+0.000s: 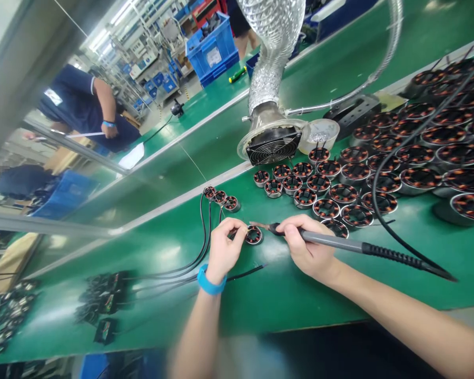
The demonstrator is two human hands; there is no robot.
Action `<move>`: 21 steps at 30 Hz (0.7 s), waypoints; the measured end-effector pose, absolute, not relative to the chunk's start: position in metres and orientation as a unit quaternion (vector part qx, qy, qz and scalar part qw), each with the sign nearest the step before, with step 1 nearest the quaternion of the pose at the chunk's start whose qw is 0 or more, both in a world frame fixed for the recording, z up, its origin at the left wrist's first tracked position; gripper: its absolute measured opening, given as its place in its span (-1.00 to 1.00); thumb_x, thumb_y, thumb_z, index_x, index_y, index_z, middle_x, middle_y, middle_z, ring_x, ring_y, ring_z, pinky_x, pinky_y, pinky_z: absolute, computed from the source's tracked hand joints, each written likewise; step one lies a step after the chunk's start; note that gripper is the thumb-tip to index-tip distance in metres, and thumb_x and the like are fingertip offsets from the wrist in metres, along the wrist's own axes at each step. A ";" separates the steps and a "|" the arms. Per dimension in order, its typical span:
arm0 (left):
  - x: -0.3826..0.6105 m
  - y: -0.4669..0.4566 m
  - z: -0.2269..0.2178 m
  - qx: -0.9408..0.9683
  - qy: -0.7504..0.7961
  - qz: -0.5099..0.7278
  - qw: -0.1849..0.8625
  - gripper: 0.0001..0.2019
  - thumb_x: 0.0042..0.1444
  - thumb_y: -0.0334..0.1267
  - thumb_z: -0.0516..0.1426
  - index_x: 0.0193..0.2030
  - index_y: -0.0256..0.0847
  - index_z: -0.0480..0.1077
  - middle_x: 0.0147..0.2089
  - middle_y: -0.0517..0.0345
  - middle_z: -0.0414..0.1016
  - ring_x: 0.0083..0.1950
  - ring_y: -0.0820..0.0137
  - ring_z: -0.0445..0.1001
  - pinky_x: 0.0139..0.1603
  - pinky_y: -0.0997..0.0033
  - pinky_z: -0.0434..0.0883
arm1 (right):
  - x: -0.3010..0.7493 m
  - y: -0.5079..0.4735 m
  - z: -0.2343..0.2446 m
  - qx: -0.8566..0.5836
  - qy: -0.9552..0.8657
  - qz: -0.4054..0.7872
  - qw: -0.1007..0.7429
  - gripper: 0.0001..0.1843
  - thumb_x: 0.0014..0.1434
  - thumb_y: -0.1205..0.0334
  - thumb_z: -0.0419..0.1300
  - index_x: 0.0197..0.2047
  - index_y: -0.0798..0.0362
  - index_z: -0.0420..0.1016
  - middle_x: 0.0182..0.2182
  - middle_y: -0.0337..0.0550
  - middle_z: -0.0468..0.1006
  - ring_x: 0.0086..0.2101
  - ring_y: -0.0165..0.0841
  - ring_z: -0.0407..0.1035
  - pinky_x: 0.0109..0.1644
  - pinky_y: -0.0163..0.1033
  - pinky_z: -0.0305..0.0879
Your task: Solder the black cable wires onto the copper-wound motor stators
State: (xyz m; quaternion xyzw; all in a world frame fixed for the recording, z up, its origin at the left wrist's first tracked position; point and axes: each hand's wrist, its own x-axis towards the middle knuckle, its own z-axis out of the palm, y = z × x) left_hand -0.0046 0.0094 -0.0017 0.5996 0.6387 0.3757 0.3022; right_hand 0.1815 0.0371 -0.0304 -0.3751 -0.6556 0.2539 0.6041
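Note:
My left hand, with a blue wristband, pinches a small round motor stator with copper windings, holding it on the green bench mat. My right hand grips a grey soldering iron like a pen. Its tip rests at the top edge of that stator. The iron's black cord loops away to the right. Black wires run from the stator area toward the left.
Several more stators lie in rows to the right, three behind my left hand. A fume extractor fan on a flexible silver duct stands behind. Black connector parts lie at left. Another person sits beyond a glass panel.

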 end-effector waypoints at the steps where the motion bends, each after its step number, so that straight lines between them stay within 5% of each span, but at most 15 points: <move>1: -0.005 0.009 -0.002 0.599 0.639 0.377 0.302 -0.82 0.22 -0.31 0.15 -0.40 -0.23 0.48 -0.29 0.07 0.54 -0.20 0.32 0.47 -0.12 0.36 0.37 | 0.182 0.037 -0.031 -0.373 -0.661 0.252 0.600 -0.75 0.35 0.21 0.07 -0.35 -0.01 0.48 -0.49 -0.25 0.56 -0.53 -0.39 0.46 -0.40 -0.28 0.43; 21: -0.004 0.008 -0.004 0.589 0.644 0.386 0.297 -0.83 0.22 -0.29 0.15 -0.39 -0.22 0.49 -0.29 0.08 0.55 -0.20 0.32 0.47 -0.13 0.37 0.36 | 0.178 0.035 -0.030 -0.392 -0.658 0.267 0.585 -0.85 0.34 0.28 0.09 -0.24 0.00 0.48 -0.41 -0.25 0.58 -0.49 -0.41 0.46 -0.32 -0.27 0.43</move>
